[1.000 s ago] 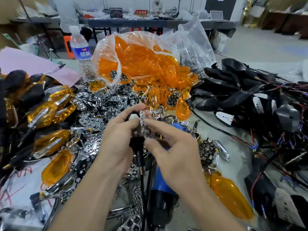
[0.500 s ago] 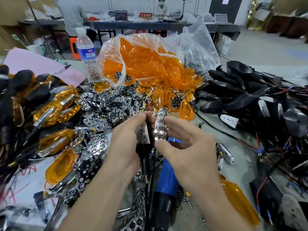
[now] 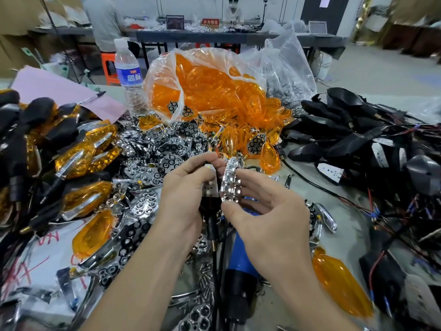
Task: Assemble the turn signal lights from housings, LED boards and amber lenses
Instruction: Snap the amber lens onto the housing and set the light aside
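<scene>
The right hand (image 3: 269, 211) keeps a narrow grip, thumb and fingertips pinching a chrome reflector (image 3: 230, 181). The left hand (image 3: 188, 187) curls round a black housing (image 3: 210, 206) whose white board (image 3: 210, 185) shows. Both parts hang just beside each other above the middle of the counter's near edge. The reflector stands edge-on, its long axis running from near edge towards far edge, tip pointing away from the person. Pinched so lightly, it may twist and seat skewed on the board. It may also slip into the chrome pile (image 3: 162, 149) beneath.
</scene>
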`<action>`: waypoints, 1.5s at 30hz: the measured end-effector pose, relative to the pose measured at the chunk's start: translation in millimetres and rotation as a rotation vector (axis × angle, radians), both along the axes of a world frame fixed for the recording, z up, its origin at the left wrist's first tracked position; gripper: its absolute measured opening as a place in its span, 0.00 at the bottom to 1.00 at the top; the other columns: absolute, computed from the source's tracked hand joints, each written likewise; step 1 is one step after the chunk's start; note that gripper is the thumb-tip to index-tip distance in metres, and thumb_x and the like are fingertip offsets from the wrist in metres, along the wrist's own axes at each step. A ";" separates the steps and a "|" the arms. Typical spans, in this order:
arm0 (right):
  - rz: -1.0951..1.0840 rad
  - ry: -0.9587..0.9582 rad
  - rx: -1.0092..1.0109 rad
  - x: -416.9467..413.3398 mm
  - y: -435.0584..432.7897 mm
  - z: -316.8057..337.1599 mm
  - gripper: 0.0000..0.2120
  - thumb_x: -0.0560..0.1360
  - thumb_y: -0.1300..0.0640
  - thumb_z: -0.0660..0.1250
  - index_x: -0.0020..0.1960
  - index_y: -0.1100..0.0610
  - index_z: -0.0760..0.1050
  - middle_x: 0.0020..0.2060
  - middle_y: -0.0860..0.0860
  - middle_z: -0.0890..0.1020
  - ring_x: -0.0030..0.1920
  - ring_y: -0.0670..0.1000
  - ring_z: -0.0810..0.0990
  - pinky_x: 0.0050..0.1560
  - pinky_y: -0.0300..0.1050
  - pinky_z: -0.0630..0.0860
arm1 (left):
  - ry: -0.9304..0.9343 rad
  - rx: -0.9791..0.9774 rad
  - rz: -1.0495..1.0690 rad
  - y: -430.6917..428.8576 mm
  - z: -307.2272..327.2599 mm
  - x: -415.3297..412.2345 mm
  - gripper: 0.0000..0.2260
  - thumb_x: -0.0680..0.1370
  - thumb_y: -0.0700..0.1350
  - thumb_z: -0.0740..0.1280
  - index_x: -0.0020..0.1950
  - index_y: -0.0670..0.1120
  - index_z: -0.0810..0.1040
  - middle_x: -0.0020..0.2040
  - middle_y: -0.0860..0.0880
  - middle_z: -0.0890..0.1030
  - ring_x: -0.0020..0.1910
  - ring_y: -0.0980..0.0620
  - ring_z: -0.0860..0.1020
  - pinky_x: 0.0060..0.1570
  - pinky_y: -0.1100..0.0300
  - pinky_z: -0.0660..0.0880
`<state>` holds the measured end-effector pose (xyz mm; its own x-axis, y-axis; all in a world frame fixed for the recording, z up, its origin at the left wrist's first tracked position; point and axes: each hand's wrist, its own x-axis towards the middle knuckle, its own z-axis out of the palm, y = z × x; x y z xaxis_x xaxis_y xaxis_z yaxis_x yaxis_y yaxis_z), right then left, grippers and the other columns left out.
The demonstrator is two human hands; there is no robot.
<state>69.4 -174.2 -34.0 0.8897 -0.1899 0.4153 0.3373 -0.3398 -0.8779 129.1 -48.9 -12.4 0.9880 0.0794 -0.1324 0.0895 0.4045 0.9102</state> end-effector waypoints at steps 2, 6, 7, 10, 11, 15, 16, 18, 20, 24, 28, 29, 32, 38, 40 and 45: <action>-0.011 -0.018 -0.024 -2.7 4.4 1.2 0.27 0.68 0.61 0.81 0.61 0.38 0.82 0.48 0.23 0.81 0.52 0.31 0.82 0.53 0.25 0.76 | -0.030 0.057 0.013 -0.1 -1.2 0.2 0.16 0.79 0.30 0.64 0.44 0.47 0.86 0.42 0.45 0.86 0.35 0.51 0.81 0.32 0.59 0.78; -0.037 -0.041 -0.086 -8.1 12.7 0.7 0.28 0.68 0.59 0.81 0.64 0.40 0.82 0.47 0.25 0.82 0.51 0.31 0.82 0.54 0.24 0.75 | -0.062 0.130 0.015 -2.7 -2.4 -2.7 0.12 0.81 0.33 0.67 0.45 0.47 0.86 0.52 0.32 0.83 0.44 0.43 0.79 0.48 0.44 0.78; -0.045 -0.037 -0.088 -8.6 13.4 0.9 0.28 0.68 0.59 0.81 0.64 0.39 0.82 0.46 0.24 0.81 0.51 0.31 0.82 0.53 0.23 0.74 | -0.070 0.151 0.014 -2.8 -3.1 -2.9 0.11 0.81 0.34 0.67 0.46 0.45 0.86 0.52 0.32 0.83 0.44 0.43 0.79 0.48 0.43 0.78; -0.080 -0.026 -0.106 -8.3 14.2 1.9 0.28 0.68 0.59 0.80 0.64 0.39 0.82 0.39 0.24 0.80 0.46 0.30 0.81 0.47 0.20 0.71 | -0.100 0.177 0.006 -2.7 -3.8 -4.2 0.14 0.81 0.34 0.65 0.43 0.49 0.86 0.44 0.40 0.85 0.41 0.45 0.78 0.41 0.50 0.79; -0.085 -0.027 -0.109 -7.9 14.5 1.2 0.27 0.68 0.60 0.80 0.64 0.41 0.82 0.39 0.24 0.79 0.45 0.28 0.81 0.46 0.19 0.70 | -0.101 0.165 -0.005 -3.1 -2.6 -5.2 0.15 0.80 0.34 0.65 0.43 0.48 0.87 0.45 0.42 0.86 0.41 0.45 0.79 0.41 0.50 0.80; -0.117 -0.041 -0.166 -7.0 17.1 -2.2 0.26 0.68 0.59 0.79 0.64 0.43 0.83 0.45 0.28 0.81 0.49 0.27 0.79 0.50 0.18 0.69 | -0.069 0.038 -0.069 -5.9 0.3 -8.7 0.17 0.77 0.33 0.62 0.40 0.48 0.88 0.50 0.41 0.88 0.46 0.47 0.85 0.50 0.48 0.83; -0.130 -0.049 -0.200 -6.6 18.2 -2.8 0.26 0.68 0.59 0.78 0.65 0.43 0.83 0.49 0.32 0.84 0.52 0.30 0.80 0.54 0.20 0.70 | -0.057 0.003 -0.085 -6.7 0.0 -8.6 0.17 0.77 0.34 0.61 0.39 0.48 0.87 0.51 0.40 0.87 0.47 0.47 0.85 0.47 0.50 0.83; -0.148 -0.057 -0.250 -6.1 20.4 -4.0 0.27 0.67 0.58 0.76 0.66 0.45 0.82 0.56 0.41 0.86 0.59 0.37 0.81 0.64 0.27 0.70 | -0.023 -0.085 -0.117 -7.2 -0.6 -7.7 0.15 0.77 0.40 0.60 0.42 0.45 0.86 0.53 0.40 0.87 0.51 0.46 0.86 0.43 0.55 0.84; -0.142 -0.035 -0.267 -6.5 22.4 -4.4 0.27 0.67 0.55 0.74 0.67 0.46 0.81 0.61 0.44 0.85 0.63 0.40 0.78 0.69 0.31 0.66 | -0.013 -0.129 -0.146 -5.3 -1.6 -6.9 0.14 0.77 0.43 0.59 0.45 0.43 0.85 0.55 0.39 0.87 0.52 0.47 0.86 0.43 0.57 0.84; -0.050 0.030 -0.291 -4.7 20.8 -2.6 0.27 0.71 0.52 0.71 0.70 0.48 0.79 0.64 0.37 0.79 0.70 0.32 0.67 0.70 0.22 0.57 | -0.067 -0.004 -0.155 0.0 -3.1 -6.3 0.09 0.70 0.43 0.66 0.43 0.46 0.86 0.49 0.43 0.86 0.47 0.49 0.84 0.45 0.57 0.83; 0.128 0.141 -0.149 0.2 9.0 0.1 0.24 0.75 0.51 0.72 0.70 0.42 0.77 0.64 0.26 0.73 0.67 0.23 0.66 0.72 0.30 0.65 | -0.136 0.081 -0.085 1.8 -2.8 -3.3 0.18 0.76 0.30 0.63 0.40 0.50 0.87 0.45 0.46 0.86 0.47 0.50 0.84 0.51 0.55 0.81; 0.128 0.143 -0.099 1.5 5.8 0.4 0.22 0.76 0.50 0.73 0.69 0.40 0.78 0.63 0.25 0.76 0.66 0.25 0.69 0.71 0.32 0.69 | -0.151 0.058 -0.087 1.9 -1.9 -3.0 0.19 0.76 0.30 0.62 0.40 0.50 0.87 0.46 0.45 0.87 0.47 0.51 0.84 0.49 0.57 0.81; 0.030 0.104 0.068 4.8 -0.9 0.8 0.15 0.75 0.50 0.73 0.61 0.41 0.84 0.54 0.34 0.85 0.57 0.38 0.83 0.60 0.46 0.81 | -0.170 -0.126 -0.115 0.6 0.4 -0.5 0.19 0.76 0.29 0.62 0.43 0.47 0.88 0.49 0.42 0.87 0.50 0.48 0.86 0.48 0.58 0.83; 0.246 0.277 0.180 6.7 -0.2 4.9 0.13 0.73 0.38 0.69 0.46 0.46 0.84 0.29 0.44 0.79 0.29 0.48 0.78 0.37 0.54 0.82 | -0.251 -0.283 -0.203 -1.4 3.6 -1.7 0.13 0.70 0.32 0.69 0.45 0.47 0.89 0.54 0.42 0.87 0.58 0.45 0.85 0.57 0.55 0.82; 0.263 0.267 0.311 7.4 1.1 6.3 0.11 0.75 0.45 0.71 0.48 0.52 0.85 0.32 0.52 0.85 0.33 0.58 0.85 0.40 0.60 0.85 | -0.271 -0.175 -0.226 3.2 4.9 -2.3 0.13 0.72 0.34 0.71 0.49 0.48 0.89 0.56 0.44 0.87 0.59 0.48 0.85 0.53 0.56 0.82; 0.176 0.229 0.416 8.2 -4.4 8.6 0.05 0.78 0.54 0.73 0.49 0.52 0.88 0.37 0.57 0.86 0.38 0.62 0.85 0.43 0.62 0.85 | -0.211 0.063 -0.322 4.1 5.8 -7.2 0.18 0.73 0.41 0.69 0.62 0.48 0.85 0.59 0.41 0.86 0.54 0.47 0.83 0.59 0.47 0.77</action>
<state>77.6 -178.6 -25.3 0.9825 -0.1370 0.1264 0.1405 0.0991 -0.9851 121.9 -44.8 -6.6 0.9688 -0.2373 0.0713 0.0111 0.3292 0.9442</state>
